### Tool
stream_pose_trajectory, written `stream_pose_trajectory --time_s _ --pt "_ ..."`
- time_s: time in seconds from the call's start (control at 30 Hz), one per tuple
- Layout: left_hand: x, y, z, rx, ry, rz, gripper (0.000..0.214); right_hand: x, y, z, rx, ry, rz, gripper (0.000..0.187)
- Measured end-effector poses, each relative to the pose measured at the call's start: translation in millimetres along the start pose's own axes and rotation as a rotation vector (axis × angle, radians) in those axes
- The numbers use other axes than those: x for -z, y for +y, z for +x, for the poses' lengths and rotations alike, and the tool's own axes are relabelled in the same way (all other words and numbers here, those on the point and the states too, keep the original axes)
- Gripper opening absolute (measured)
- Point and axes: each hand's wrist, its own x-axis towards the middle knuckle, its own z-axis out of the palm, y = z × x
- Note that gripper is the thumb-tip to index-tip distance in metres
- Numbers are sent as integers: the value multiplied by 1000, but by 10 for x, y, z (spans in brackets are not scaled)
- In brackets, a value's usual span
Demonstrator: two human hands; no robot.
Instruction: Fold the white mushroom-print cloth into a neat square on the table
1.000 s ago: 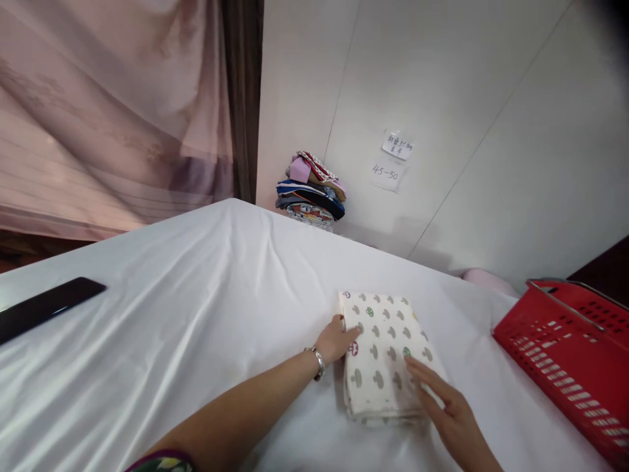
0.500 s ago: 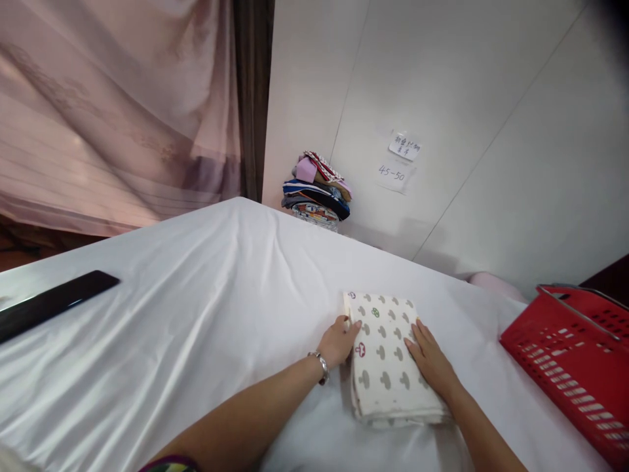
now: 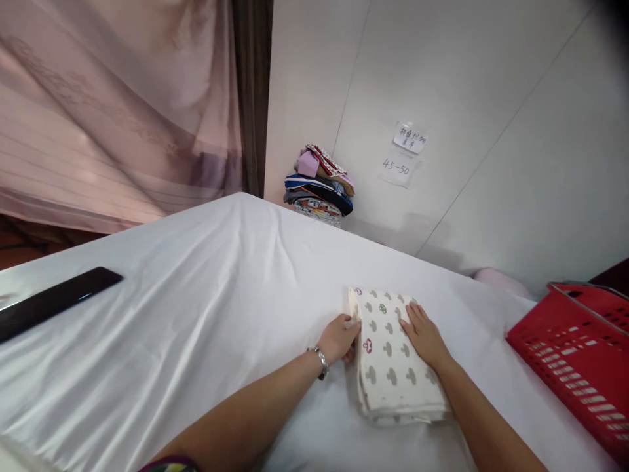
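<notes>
A folded cream cloth (image 3: 393,367) printed with grey mushroom shapes lies on the white sheet (image 3: 196,314). My left hand (image 3: 339,337) rests against the cloth's left edge, fingers curled at the fold, a silver bracelet on the wrist. My right hand (image 3: 422,334) lies flat on top of the cloth near its far right part, fingers stretched out.
A red plastic basket (image 3: 574,357) stands at the right. A black flat object (image 3: 54,301) lies at the left edge of the sheet. A stack of folded colourful clothes (image 3: 319,187) sits by the wall at the back. Paper notes (image 3: 405,151) hang on the wall.
My right hand has slid from the cloth's near right corner up over its top toward the far end. My left hand stays at the left edge.
</notes>
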Motion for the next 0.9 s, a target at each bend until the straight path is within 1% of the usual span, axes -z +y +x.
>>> stream_pose_trajectory --time_s 0.1,0.2,0.3,0.43,0.53,0.6,0.7,0.77,0.83,0.9 --pt "1 -9 7 6 -14 13 56 -126 132 33 -12 -31 -10 57" --pt "1 30 -19 -1 -14 75 59 -160 166 27 -5 -22 -15 58" --pt "-11 87 -58 -35 17 163 58 -146 143 19 -6 -20 -11 59" --pt "-35 118 -90 -97 97 301 52 -112 119 19 -14 -30 2 58" --pt "-46 97 -95 -131 131 343 49 -18 67 37 -60 -87 -7 57" --pt "-53 81 -96 -131 142 352 48 83 -24 55 -93 -127 -22 56" --pt "-65 73 -99 -130 153 383 47 205 -264 61 -67 -88 -13 56" --pt "-71 72 -100 -131 156 405 46 211 -458 36 16 -60 34 56" --pt "-75 70 -103 -138 156 415 45 152 -624 -10 135 -93 84 56" --pt "-75 64 -106 -156 161 415 45 67 -726 -57 237 -136 103 54"
